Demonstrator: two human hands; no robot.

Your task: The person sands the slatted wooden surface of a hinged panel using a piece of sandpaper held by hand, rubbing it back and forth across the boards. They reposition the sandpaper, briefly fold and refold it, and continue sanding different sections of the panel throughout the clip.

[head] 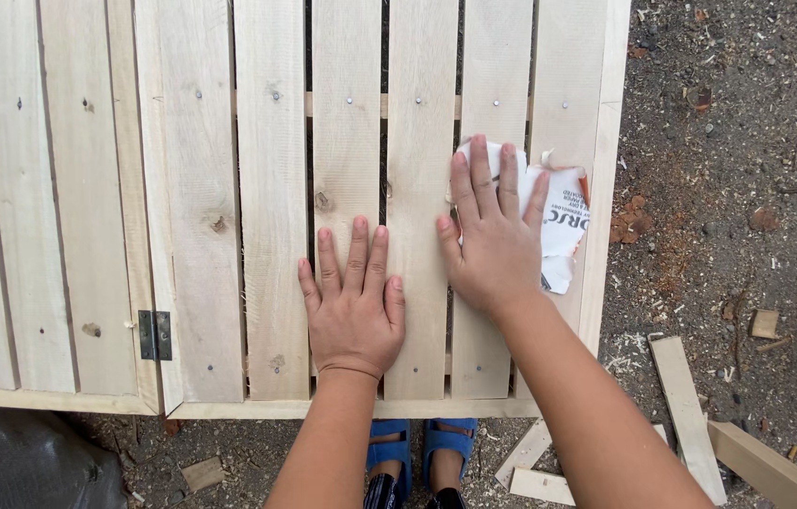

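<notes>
The left hand [353, 302] lies flat, palm down, fingers straight and close together, on the pale slats of a wooden slatted panel [271, 188] near its front edge, holding nothing. The right hand [493, 236] presses flat on a torn, crumpled sheet of sandpaper [563, 221] with a white printed backing, fingers slightly spread over it, close to the panel's right edge. The boards are rough-sawn, knotted and nailed, with narrow gaps between them and a small dark metal hinge [154, 335] at the front left; wood offcuts [691, 415] lie on the dirt beyond the front right corner.
</notes>
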